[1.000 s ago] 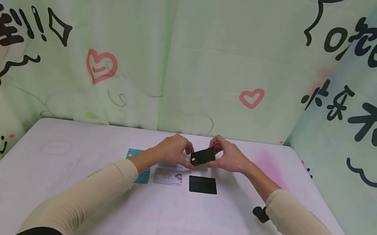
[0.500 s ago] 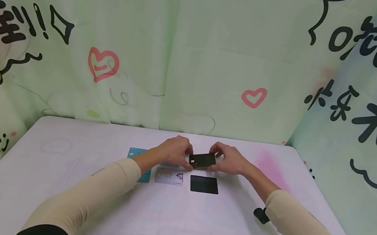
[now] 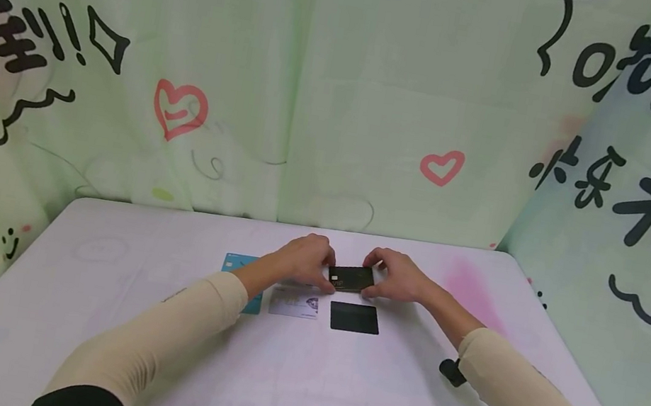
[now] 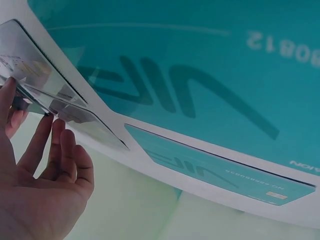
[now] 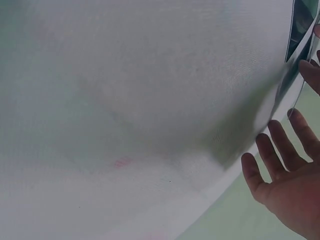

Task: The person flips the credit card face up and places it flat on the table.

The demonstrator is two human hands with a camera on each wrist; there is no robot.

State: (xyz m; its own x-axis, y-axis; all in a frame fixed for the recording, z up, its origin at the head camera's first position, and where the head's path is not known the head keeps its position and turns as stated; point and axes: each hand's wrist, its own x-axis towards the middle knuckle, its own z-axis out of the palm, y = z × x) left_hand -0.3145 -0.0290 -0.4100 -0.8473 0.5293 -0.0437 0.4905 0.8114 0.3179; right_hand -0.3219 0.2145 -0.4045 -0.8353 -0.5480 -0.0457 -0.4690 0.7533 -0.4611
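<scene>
A black chip card is held low over the far part of the table, or down against it; I cannot tell which. My left hand pinches its left edge between thumb and fingers. At its right edge my right hand grips with thumb and index finger, the remaining fingers spread in the right wrist view. Just in front lies another black card, flat. Silver-white cards lie to the left, partly behind the left hand. Farther left are two teal cards, mostly covered by the left forearm in the head view.
The white tabletop runs to a pale green curtain with hearts and black lettering. Beside the right cuff is a small black object, partly hidden by the sleeve. A black band circles the left sleeve.
The held black card has gone from tilted, right side raised, to nearly level and lower. Both hands still hold it; the right hand has come down slightly. The view has shifted a little.
</scene>
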